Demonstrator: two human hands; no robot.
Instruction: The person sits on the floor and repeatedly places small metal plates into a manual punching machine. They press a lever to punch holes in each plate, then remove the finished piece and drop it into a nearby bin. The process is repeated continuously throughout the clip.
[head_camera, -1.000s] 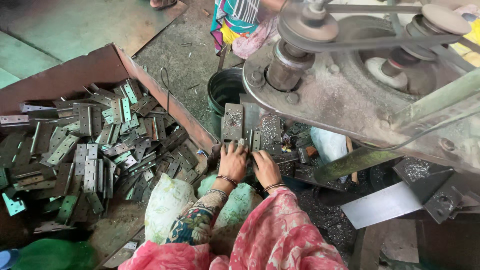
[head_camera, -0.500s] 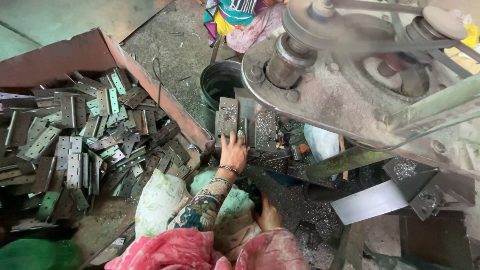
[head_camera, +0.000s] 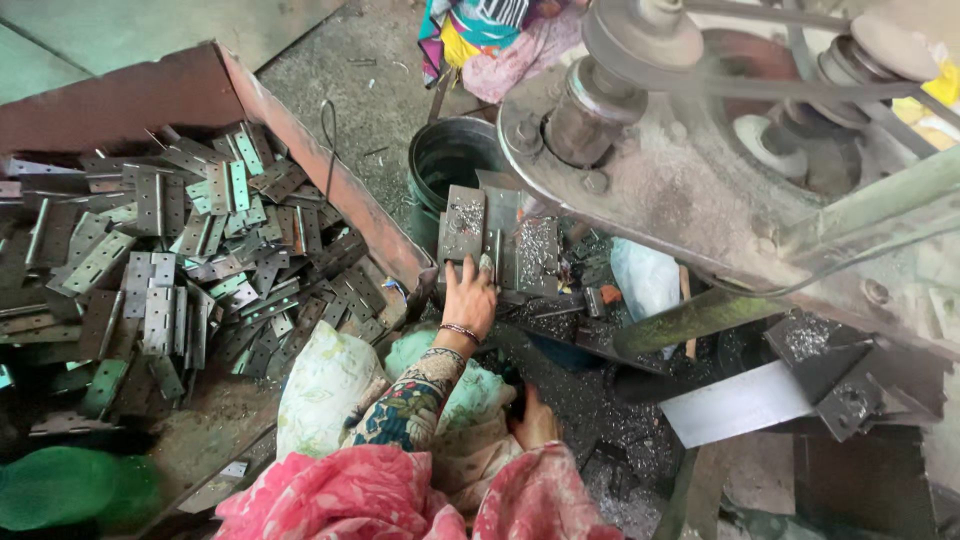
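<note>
On the left, a rusty tray (head_camera: 300, 130) holds a heap of metal hinges (head_camera: 170, 260). Beside it the left hand (head_camera: 468, 295) rests its spread fingers against upright metal plates (head_camera: 500, 235) under the belt-driven machine (head_camera: 700, 170). Further right and lower, the right hand (head_camera: 535, 420) curls near the lap; whether it grips anything I cannot tell.

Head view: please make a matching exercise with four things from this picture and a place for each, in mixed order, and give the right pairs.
Things:
1. left hand
2. right hand
3. hinges
4. bucket

Places:
A. heaped in the rusty tray
B. low, near the lap
C. on the metal plates at the machine
D. on the floor behind the plates

Pairs: 1-C, 2-B, 3-A, 4-D
</note>
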